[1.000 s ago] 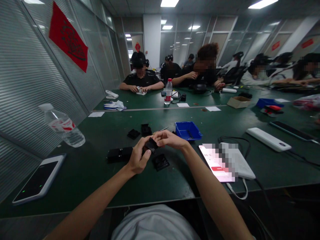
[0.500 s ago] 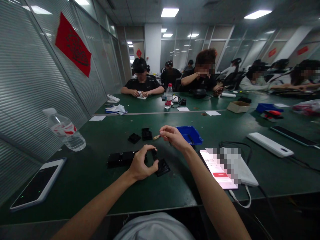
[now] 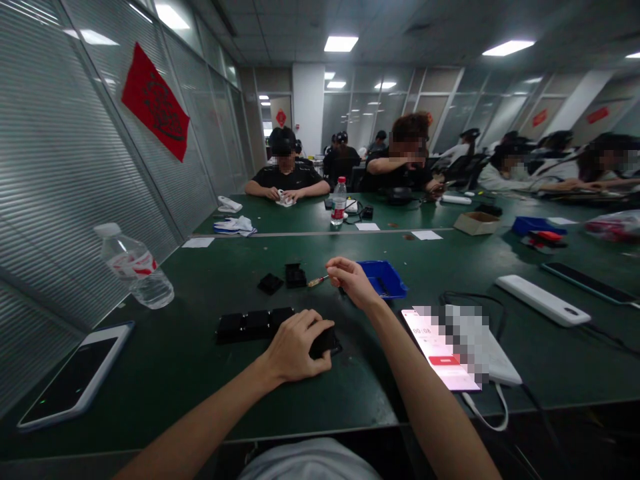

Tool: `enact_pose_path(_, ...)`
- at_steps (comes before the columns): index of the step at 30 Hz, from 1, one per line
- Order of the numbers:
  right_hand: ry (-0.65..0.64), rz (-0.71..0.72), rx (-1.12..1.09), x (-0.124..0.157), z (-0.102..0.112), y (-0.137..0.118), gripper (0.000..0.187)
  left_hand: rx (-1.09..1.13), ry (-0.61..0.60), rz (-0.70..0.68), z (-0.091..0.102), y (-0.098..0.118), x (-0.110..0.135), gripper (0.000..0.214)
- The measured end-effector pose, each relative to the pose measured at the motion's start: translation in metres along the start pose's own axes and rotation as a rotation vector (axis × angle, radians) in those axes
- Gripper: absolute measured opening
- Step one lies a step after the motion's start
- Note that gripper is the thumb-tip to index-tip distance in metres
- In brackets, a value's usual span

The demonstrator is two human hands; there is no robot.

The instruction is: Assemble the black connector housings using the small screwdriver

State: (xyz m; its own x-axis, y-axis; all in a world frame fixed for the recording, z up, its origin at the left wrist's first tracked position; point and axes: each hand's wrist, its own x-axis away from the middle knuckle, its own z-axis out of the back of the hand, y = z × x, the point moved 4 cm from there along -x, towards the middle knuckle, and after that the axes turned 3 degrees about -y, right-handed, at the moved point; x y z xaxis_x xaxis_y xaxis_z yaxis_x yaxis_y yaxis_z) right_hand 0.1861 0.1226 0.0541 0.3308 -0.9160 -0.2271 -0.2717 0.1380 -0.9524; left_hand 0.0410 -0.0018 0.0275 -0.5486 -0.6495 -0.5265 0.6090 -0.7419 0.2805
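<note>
My left hand lies fingers-down over a small black plastic part on the green table, gripping it. A row of joined black parts lies just left of that hand. My right hand is raised a little farther back, pinching the handle of a small screwdriver whose yellowish tip points left. Two more black parts sit beyond it.
A blue tray stands right of my right hand. A lit phone on a white power bank lies at the right, a dark phone at the left, a water bottle behind it. Other people work across the table.
My hands have parted. The left one lowered the black part from the air onto the table and covers it. The right one reached back and picked up the screwdriver.
</note>
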Motion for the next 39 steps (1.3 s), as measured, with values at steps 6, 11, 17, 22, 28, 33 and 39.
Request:
enact_pose_path(6, -0.05, -0.003, 0.007, 0.0013, -0.0027, 0.0012, 0.028, -0.039, -0.033, 0.022, -0.0029, 0.0, -0.0015, 0.047)
enact_pose_path(11, -0.056, 0.007, -0.004, 0.0007, -0.0016, 0.0018, 0.027, -0.011, -0.066, 0.084, -0.0038, 0.0004, -0.0023, 0.041)
enact_pose_path(17, -0.048, 0.007, -0.003, -0.0004, -0.0011, 0.0029, 0.028, -0.005, -0.1, 0.089, -0.005, -0.0019, -0.0014, 0.039)
enact_pose_path(22, -0.048, 0.01, 0.001, 0.0, -0.0012, 0.0027, 0.027, 0.009, -0.131, 0.05, -0.006, -0.001, -0.0012, 0.042)
enact_pose_path(28, -0.053, 0.015, 0.005, -0.0006, -0.0004, 0.0038, 0.026, 0.019, -0.147, 0.043, -0.0074, -0.0004, -0.0007, 0.041)
enact_pose_path(33, -0.059, 0.024, 0.008, -0.0007, -0.0013, 0.003, 0.026, 0.008, -0.146, 0.063, -0.0074, 0.0015, -0.0011, 0.038)
enact_pose_path(39, -0.08, 0.028, 0.014, 0.0002, -0.003, 0.0007, 0.024, -0.078, -0.117, 0.087, -0.0098, 0.0025, -0.0002, 0.033)
